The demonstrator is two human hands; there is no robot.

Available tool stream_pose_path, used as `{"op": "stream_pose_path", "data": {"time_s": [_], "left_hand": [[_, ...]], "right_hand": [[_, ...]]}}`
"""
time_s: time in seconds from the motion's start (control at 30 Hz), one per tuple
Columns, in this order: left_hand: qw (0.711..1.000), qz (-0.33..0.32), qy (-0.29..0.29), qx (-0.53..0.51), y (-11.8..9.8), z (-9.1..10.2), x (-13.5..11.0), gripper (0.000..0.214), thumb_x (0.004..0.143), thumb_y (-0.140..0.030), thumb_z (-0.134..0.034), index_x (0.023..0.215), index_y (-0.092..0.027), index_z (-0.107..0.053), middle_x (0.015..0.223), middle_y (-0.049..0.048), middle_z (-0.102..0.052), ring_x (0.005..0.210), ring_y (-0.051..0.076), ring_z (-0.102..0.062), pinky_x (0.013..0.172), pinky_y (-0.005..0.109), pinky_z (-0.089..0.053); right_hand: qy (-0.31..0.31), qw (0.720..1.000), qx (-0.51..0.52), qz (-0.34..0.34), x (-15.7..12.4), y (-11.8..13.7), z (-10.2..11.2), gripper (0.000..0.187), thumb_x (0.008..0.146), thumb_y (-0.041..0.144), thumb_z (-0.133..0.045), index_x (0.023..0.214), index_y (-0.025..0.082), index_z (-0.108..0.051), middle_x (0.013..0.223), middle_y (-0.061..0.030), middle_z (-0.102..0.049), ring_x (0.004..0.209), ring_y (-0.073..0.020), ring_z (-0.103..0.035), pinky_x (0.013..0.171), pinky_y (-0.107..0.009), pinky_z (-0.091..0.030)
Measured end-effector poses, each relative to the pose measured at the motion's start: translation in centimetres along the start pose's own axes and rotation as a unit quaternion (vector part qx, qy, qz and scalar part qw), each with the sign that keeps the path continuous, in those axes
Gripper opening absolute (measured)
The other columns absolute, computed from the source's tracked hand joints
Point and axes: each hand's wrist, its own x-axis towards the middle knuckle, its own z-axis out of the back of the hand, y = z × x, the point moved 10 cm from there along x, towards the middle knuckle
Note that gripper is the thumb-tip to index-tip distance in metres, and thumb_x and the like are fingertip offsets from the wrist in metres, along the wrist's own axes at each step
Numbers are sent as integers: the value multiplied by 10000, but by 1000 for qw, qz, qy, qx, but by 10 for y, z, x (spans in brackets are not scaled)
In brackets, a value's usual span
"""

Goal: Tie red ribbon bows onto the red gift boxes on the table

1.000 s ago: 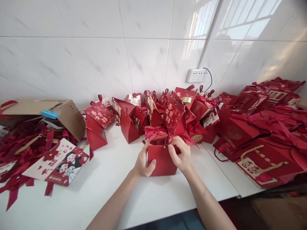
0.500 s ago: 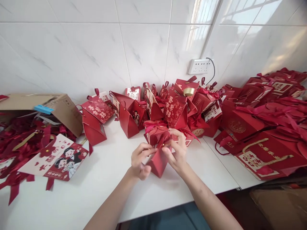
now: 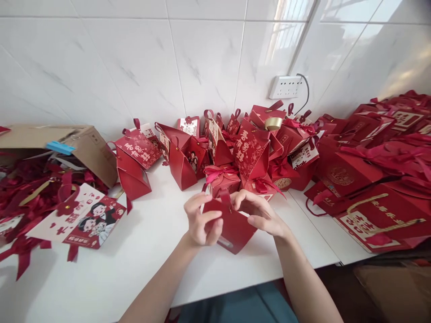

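Between my hands a red paper gift box (image 3: 237, 231) stands on the white table, a plain side towards me and a dark red ribbon loop (image 3: 225, 196) at its top. My left hand (image 3: 202, 220) is at the box's upper left edge, its fingers curled around that edge. My right hand (image 3: 261, 211) grips the upper right edge, fingertips close to the loop's base. Part of the fingers is hidden behind the box. Just beyond it sit a small red box with a pink bow (image 3: 222, 178) and several other red boxes.
Left lies a cardboard box (image 3: 97, 154) spilling dark red ribbons, with a flat printed card (image 3: 82, 217) in front. Several folded red gift boxes (image 3: 252, 152) line the tiled wall. Larger red boxes (image 3: 380, 215) are piled right. A roll of gold tape (image 3: 273, 124) rests on the boxes.
The gift box has turned and now shows a broad plain side. My right hand has moved slightly right, and the hands are farther apart. The view has shifted slightly.
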Motion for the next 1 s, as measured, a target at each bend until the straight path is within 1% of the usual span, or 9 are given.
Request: {"op": "stream_pose_path", "data": {"time_s": [0.07,0.13,0.23,0.3,0.43,0.53,0.67,0.8,1.0], "left_hand": [[998,50,-9,-25,12,2,1,88,838,-167,-527,907,-217,-507,1083,84,-551,1030,225,-554,786,400,-531],[994,89,-7,-57,20,0,2,137,838,-129,-555,924,-210,-487,1093,84,-569,981,193,-600,737,349,-553],[990,110,-9,-93,22,-1,7,184,828,-72,-582,925,-197,-488,990,56,-612,852,144,-646,684,291,-560],[987,120,-11,-107,22,-2,9,189,824,-69,-598,920,-191,-490,923,42,-629,850,154,-664,664,283,-563],[980,153,0,-129,27,-4,8,173,830,-135,-627,888,-185,-472,1032,94,-651,895,179,-679,616,266,-565],[985,116,16,-127,19,-5,8,193,835,-118,-612,831,-197,-436,1001,75,-676,851,165,-686,617,272,-574],[995,58,31,-77,5,-4,12,119,835,-88,-592,835,-188,-527,966,64,-683,794,143,-669,589,259,-566],[996,72,34,-31,7,-3,14,157,821,-81,-615,939,-185,-621,936,47,-698,781,140,-680,628,259,-584],[995,84,40,-25,10,-6,12,209,797,-100,-654,988,-183,-643,973,39,-712,858,160,-703,741,282,-607]], "right_hand": [[-38,999,-36,14,-1,1,5,294,886,486,-507,942,209,-588,943,-79,-664,870,-202,-656,761,-356,-541],[-96,988,-117,38,-2,5,10,191,919,333,-475,953,219,-625,903,-56,-702,833,-184,-676,722,-316,-546],[-192,947,-243,90,-4,17,15,202,906,161,-443,921,231,-631,807,-18,-702,707,-147,-664,624,-264,-528],[-219,922,-290,132,-4,25,11,185,890,128,-460,919,225,-615,780,-18,-678,685,-145,-640,608,-266,-518],[-225,902,-314,194,-5,32,1,161,869,101,-486,961,211,-558,804,-43,-630,731,-161,-602,631,-304,-515],[-235,888,-325,222,-9,36,-2,158,852,108,-495,958,223,-515,818,-45,-592,754,-179,-584,629,-338,-513],[-215,886,-342,227,-8,36,-6,128,832,175,-549,940,228,-506,856,-56,-572,786,-196,-576,633,-360,-513],[-218,891,-326,230,-7,36,-5,168,817,152,-578,953,226,-512,855,-46,-564,789,-184,-569,649,-338,-503],[-237,886,-323,234,-7,35,-3,202,805,100,-571,952,229,-518,835,-32,-557,755,-172,-550,636,-318,-483]]}}
